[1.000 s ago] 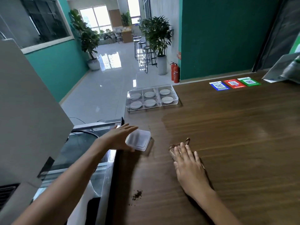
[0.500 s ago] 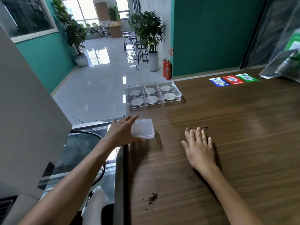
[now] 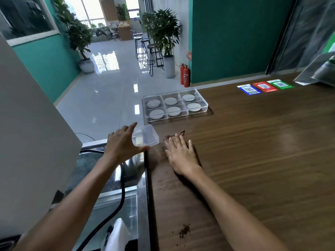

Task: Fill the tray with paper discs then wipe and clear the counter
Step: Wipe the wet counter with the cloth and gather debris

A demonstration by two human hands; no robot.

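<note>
A clear six-compartment tray [image 3: 205, 106] stands at the counter's far left edge, with a white paper disc [image 3: 173, 111] lying in each compartment. My left hand [image 3: 123, 144] holds a small clear plastic box [image 3: 147, 135] tilted against the left edge of the wooden counter [image 3: 253, 151]. Just right of the box, my right hand [image 3: 181, 154] presses flat on a brown cloth [image 3: 174, 135]; only the cloth's tip shows past my fingers. A small heap of dark crumbs [image 3: 184, 230] lies on the counter near the front, and fainter specks lie between it and my right hand.
Three QR-code cards [image 3: 263, 86] lie at the far right, beside a clear plastic stand [image 3: 319, 69]. Left of the counter, lower down, is a dark glossy surface with a black cable [image 3: 116, 211]. A grey panel [image 3: 27, 142] fills the left side.
My right hand has slid the cloth forward and then left, close to the clear box. My left hand has kept the box at the counter's edge and tilted it up a little.
</note>
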